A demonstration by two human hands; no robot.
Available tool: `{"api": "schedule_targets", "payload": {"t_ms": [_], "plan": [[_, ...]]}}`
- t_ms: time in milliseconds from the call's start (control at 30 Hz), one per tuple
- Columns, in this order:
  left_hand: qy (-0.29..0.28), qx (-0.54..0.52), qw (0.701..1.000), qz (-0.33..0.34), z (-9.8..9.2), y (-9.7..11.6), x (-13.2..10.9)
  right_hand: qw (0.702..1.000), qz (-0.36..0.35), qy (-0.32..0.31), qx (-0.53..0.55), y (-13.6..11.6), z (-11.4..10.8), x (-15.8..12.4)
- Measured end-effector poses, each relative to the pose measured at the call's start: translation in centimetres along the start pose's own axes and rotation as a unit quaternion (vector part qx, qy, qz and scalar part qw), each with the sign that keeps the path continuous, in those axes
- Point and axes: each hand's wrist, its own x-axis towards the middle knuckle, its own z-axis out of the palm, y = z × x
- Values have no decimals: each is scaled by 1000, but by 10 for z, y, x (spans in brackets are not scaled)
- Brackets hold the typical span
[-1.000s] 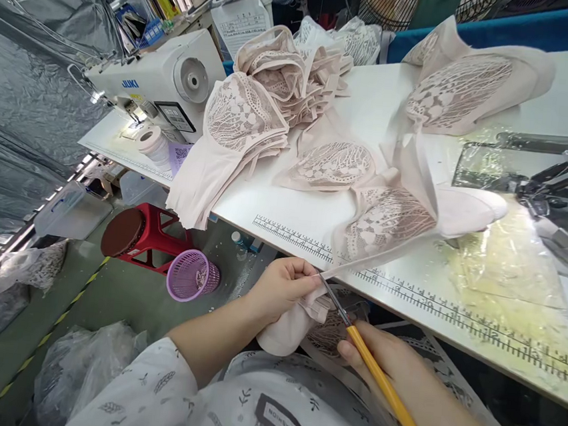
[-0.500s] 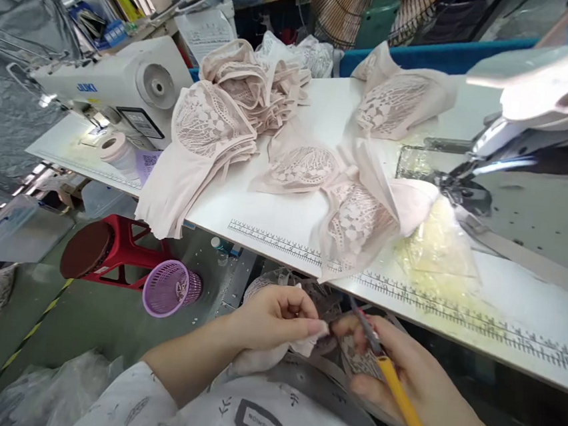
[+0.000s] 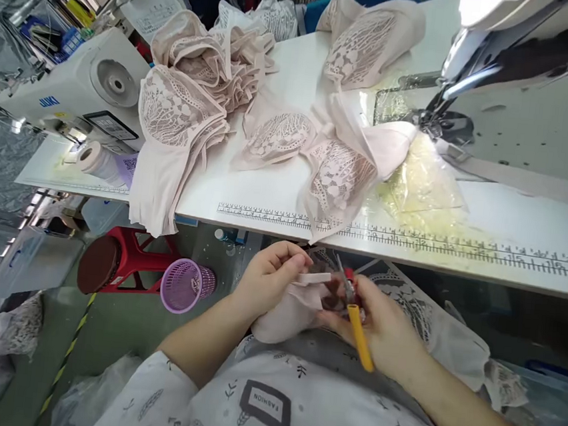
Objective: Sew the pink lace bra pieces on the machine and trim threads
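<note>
My left hand [image 3: 272,277] pinches the edge of a pale pink bra piece [image 3: 284,317] just above my lap. A narrow strip of its fabric [image 3: 314,278] sticks out toward my right hand. My right hand [image 3: 386,327] is closed around scissors with an orange handle [image 3: 360,337], their grey blades pointing up and away from me. A small red item [image 3: 348,273] shows beside the blades; what it is I cannot tell. The fingers of my right hand also touch the fabric, partly hidden behind the scissors.
Lace bra pieces [image 3: 340,175] lie on the white sewing table [image 3: 265,201], one reaching the sewing machine's needle area [image 3: 438,121]. Stacked bra pieces [image 3: 173,112] hang over the front edge. Another sewing machine [image 3: 75,86], a red stool [image 3: 131,258] and a purple basket [image 3: 181,287] are leftward.
The view has shifted, so the table sits higher. My left hand has moved up the fabric, baring the narrow strip. The scissors have turned more upright, closer to it.
</note>
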Motion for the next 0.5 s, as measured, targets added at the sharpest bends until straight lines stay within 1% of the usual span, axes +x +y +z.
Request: {"api": "schedule_targets", "payload": {"t_ms": [67,100,133,200,267,333,367,433,500], "plan": [[24,-5,1000,0,2,-2,-1,997,-2,67,-22,0,0,-3],[31,-9,999,0,4,-3,-2,996,1,79,-31,0,1,-3],[34,-13,999,0,5,-4,-2,997,9,73,-36,-1,2,-3],[27,-18,999,-2,8,-5,-3,998,40,38,-19,-2,7,-1],[-1,-18,1000,-11,10,-6,-3,996,63,25,59,-5,12,5],[-32,1,999,-22,11,-5,-4,987,63,30,146,-6,15,10],[-38,19,999,-22,10,-5,-5,982,57,32,180,-6,16,12],[-24,53,998,-8,9,-7,-4,976,36,39,210,-6,14,12],[21,65,998,6,6,-13,-3,976,1,74,204,-5,10,7]]}}
